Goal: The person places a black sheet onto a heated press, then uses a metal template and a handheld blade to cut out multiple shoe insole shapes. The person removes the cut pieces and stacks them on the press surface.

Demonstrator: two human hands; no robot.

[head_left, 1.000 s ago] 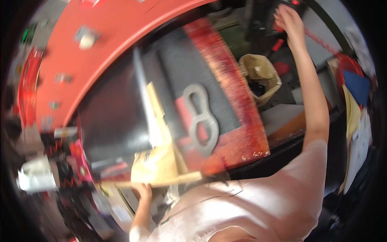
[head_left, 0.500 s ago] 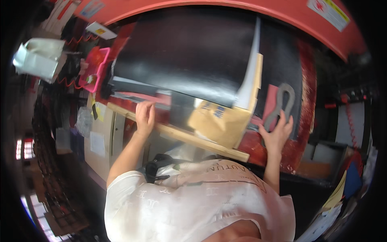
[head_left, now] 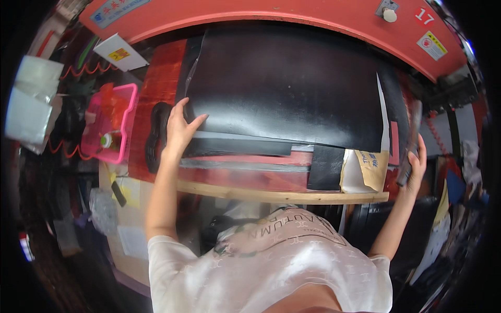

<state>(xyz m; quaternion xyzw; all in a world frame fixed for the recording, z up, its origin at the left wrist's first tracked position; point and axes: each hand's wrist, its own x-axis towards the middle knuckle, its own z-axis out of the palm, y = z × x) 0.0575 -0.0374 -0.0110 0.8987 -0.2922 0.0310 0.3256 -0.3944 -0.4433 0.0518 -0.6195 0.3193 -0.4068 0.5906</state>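
Note:
A large black sheet (head_left: 282, 83), smooth like leather, lies across the red work table under the machine beam. My left hand (head_left: 180, 129) is at its near left corner, thumb and fingers apart, holding nothing that I can see. A long sole-shaped cutting die (head_left: 414, 136), grey and seen on edge, stands upright in my right hand (head_left: 416, 168), just off the table's right side. My right fingers wrap round its lower part. Black sole-shaped pieces (head_left: 155, 136) lie left of my left wrist.
A red machine beam (head_left: 271, 15) spans the far side. A wooden strip (head_left: 282, 196) edges the table's front. Brown paper (head_left: 374, 169) and black and pink scraps lie near it. A pink basket (head_left: 125, 122) with a bottle stands left; a white card (head_left: 121, 52) sits behind it.
My right hand has lifted the cutting die off the table and turned it on edge. My left hand has moved from the wooden strip to the sheet's left corner. The view has shifted.

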